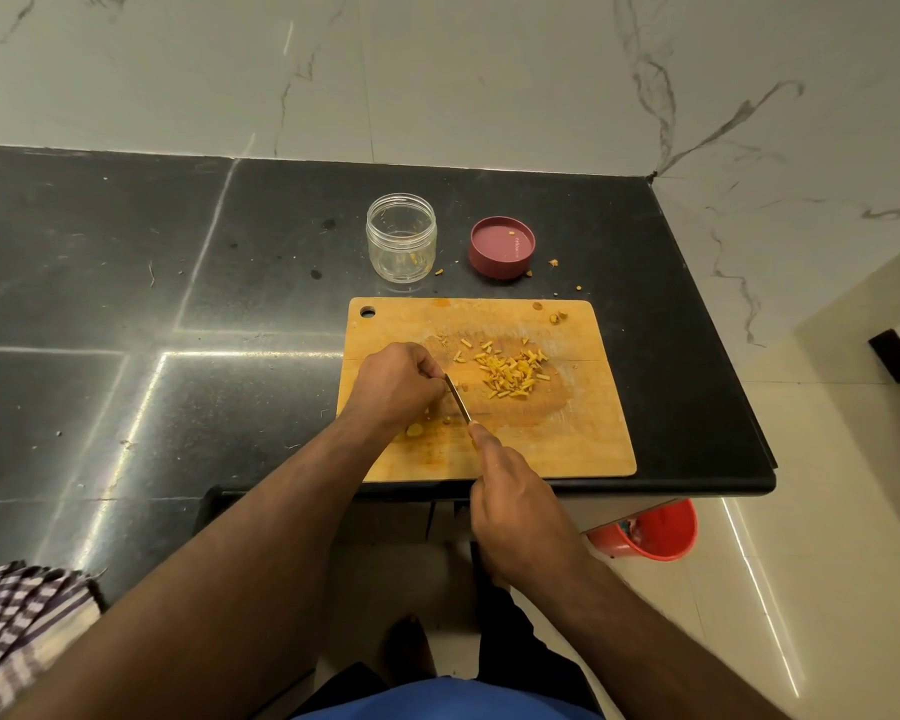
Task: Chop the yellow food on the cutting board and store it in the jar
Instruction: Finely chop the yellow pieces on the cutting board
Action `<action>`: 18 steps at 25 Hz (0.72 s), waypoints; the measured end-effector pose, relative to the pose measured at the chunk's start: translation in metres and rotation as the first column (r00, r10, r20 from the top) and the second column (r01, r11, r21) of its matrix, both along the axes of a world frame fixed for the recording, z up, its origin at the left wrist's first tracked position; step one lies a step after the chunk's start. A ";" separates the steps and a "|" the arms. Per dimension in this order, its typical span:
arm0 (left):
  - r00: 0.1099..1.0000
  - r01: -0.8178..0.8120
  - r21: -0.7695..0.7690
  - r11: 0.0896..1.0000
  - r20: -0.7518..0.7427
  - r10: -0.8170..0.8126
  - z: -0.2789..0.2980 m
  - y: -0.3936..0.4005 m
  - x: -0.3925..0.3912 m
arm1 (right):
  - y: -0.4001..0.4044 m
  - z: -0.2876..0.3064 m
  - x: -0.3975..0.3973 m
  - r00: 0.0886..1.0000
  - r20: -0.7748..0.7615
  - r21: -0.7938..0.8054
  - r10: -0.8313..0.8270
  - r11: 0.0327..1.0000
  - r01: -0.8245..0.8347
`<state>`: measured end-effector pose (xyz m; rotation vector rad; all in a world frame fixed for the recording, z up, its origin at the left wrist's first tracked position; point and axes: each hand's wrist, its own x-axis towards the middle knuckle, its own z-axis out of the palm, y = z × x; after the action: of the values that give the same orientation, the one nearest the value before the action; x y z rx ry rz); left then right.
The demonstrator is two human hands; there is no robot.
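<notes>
Yellow sticks of the chopped food (510,374) lie in a loose heap on the wooden cutting board (583,433), a little to the right of the knife (458,398) and beyond it. The left hand (393,389) is curled, knuckles up, on the left half of the board; its fingers seem to hold down a piece against the blade, but the piece itself is hidden under them, so I cannot tell what they pinch. The right hand (510,491) grips the knife handle, with the forefinger stretched along the back of the blade. The blade runs slantwise, from the right hand near the front edge up and left to the left fingertips. So the cut happens just beside the left hand, and the finished heap is on the far right side of the blade. The open jar (401,236) stands behind the board, near its far-left corner, almost empty; its pink lid (502,246) lies just beside it on the dark counter (126,278). In my judgement the left hand is nearer to the jar, while the heap lies closer to the right one.
</notes>
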<state>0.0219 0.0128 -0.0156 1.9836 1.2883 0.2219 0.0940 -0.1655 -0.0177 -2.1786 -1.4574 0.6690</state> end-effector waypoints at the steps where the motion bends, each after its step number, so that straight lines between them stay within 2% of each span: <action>1: 1.000 0.002 -0.002 1.000 -0.003 -0.002 0.000 0.000 0.000 | -0.004 -0.001 0.000 1.000 -0.006 -0.003 -0.001 1.000 0.001; 7: 1.000 0.000 -0.030 1.000 0.002 0.000 -0.003 0.004 -0.001 | -0.028 0.001 -0.001 0.996 -0.090 0.076 -0.011 0.997 0.018; 12: 0.998 -0.063 -0.073 0.995 0.017 0.064 -0.002 0.005 0.001 | -0.010 0.003 0.000 1.000 -0.023 0.068 -0.011 0.998 0.013; 18: 0.998 -0.063 -0.074 0.995 0.022 0.064 -0.004 0.007 0.001 | -0.003 -0.003 0.000 1.000 0.008 0.025 0.002 1.000 -0.002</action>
<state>0.0228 0.0194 -0.0192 1.8748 1.3266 0.2261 0.0944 -0.1684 -0.0206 -2.1639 -1.4649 0.6403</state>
